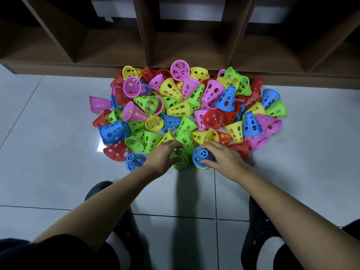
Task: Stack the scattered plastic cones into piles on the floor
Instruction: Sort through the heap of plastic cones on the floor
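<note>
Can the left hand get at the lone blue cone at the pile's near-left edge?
Probably yes: the lone blue cone lies uncovered just beside the left hand. But that hand grips a green cone, which it would need to release first.

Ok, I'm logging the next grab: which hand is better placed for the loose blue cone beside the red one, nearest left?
Left, probably. The left hand, gripping a green cone, is right beside the loose blue cone; the right hand holds a second blue cone farther off.
</note>
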